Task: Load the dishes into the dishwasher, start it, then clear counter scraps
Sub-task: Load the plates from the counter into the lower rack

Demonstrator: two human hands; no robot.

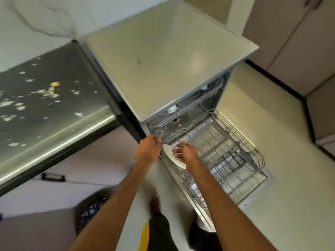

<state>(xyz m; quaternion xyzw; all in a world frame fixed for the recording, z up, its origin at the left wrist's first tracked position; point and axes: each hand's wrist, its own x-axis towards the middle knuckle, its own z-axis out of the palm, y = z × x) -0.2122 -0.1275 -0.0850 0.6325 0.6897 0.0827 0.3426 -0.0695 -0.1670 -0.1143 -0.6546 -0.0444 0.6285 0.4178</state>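
The dishwasher (172, 57) stands open with its lower wire rack (233, 147) pulled out over the lowered door. A white plate (172, 157) stands on edge at the rack's near left corner. My right hand (184, 153) grips this plate from the right, fingers on its face. My left hand (149, 150) is beside the plate's left rim at the rack's corner, fingers curled; whether it touches the plate is unclear. The upper rack (195, 104) sits inside the machine.
A steel counter (45, 98) on the left is strewn with pale scraps and a yellow piece (55, 84). A dark bin (90, 211) stands on the floor below it. Beige cupboards (290, 33) line the right. My foot (155, 205) is by the door.
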